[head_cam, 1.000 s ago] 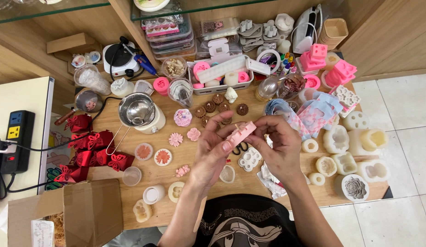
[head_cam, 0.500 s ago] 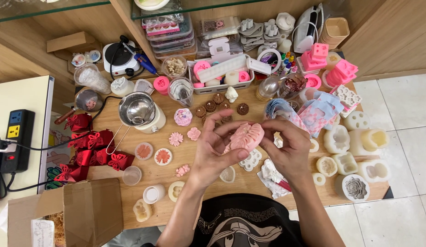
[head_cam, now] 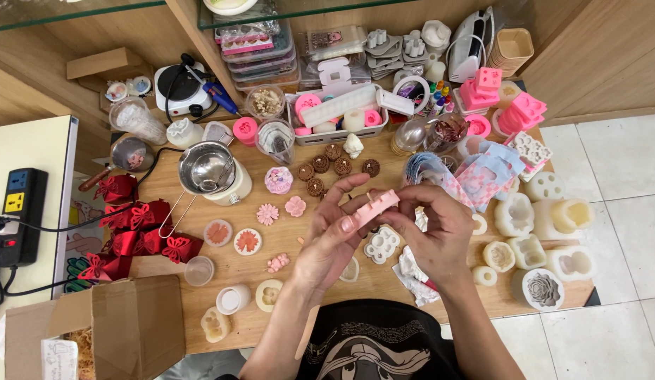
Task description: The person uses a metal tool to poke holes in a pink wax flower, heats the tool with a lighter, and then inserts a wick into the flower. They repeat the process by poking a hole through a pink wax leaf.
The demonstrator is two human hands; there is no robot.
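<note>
Pink silicone mould (head_cam: 375,205) is being held edge-on above the middle of the wooden table (head_cam: 306,299), caught between both of the person's hands. The left hand (head_cam: 332,238) is supporting it from below and from the near side, its thumb and fingertips closing on the mould's lower end while the other fingers are fanning upward. The right hand (head_cam: 438,229) is curling over from the other side, its fingertips pinching the mould's upper end, so the two hands are meeting at the piece.

Directly under the hands, a white multi-cavity mould (head_cam: 381,243) is lying flat on the table, and a crumpled cloth (head_cam: 414,276) is sitting just beside the right wrist. Further from the person, a cluster of small brown cupcake-shaped pieces (head_cam: 332,162) is standing near a pink frosted one (head_cam: 278,180). To the left of those, a steel melting pot (head_cam: 209,171) is resting on its base, with flat pink flower pieces (head_cam: 268,214) lying nearby. Red butterfly-cut boxes (head_cam: 134,236) are crowding the table's left edge, and an open cardboard box (head_cam: 102,331) is occupying the near left corner. On the right side, several white and cream moulds (head_cam: 545,211) are standing together, well apart from the hands.
</note>
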